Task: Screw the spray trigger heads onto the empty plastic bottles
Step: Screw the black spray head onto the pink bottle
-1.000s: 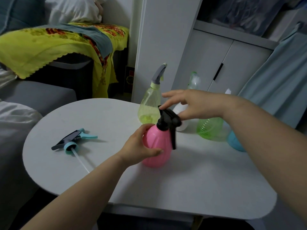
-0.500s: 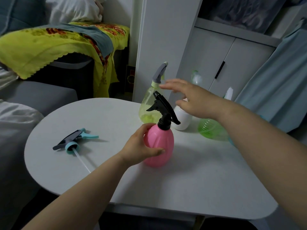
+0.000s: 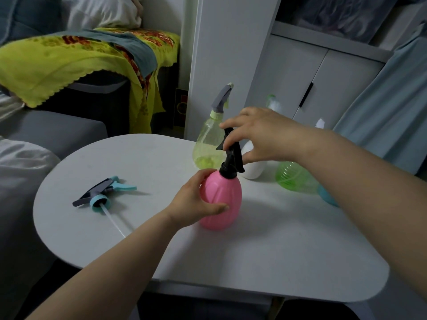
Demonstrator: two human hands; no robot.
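Note:
A pink bottle (image 3: 225,202) stands upright in the middle of the white table (image 3: 265,257). My left hand (image 3: 196,202) wraps its left side. A black trigger head (image 3: 231,155) sits on its neck, and my right hand (image 3: 261,135) pinches the top of that head from the right. A loose grey and teal trigger head (image 3: 104,192) with a thin tube lies on the table at the left. Behind the pink bottle stand a yellow-green bottle (image 3: 208,144) with a grey head, a white bottle (image 3: 253,169), a green bottle (image 3: 293,179) and a blue bottle (image 3: 328,195), the last three partly hidden by my right arm.
A white cabinet (image 3: 312,72) stands just behind the table. A grey sofa (image 3: 46,132) with a yellow cloth (image 3: 57,61) is at the left. A light blue curtain (image 3: 392,100) hangs at the right.
My right hand let go of the black head and lifted off half a second ago, and has come back down onto it. The head now points another way. My left hand stayed on the pink bottle.

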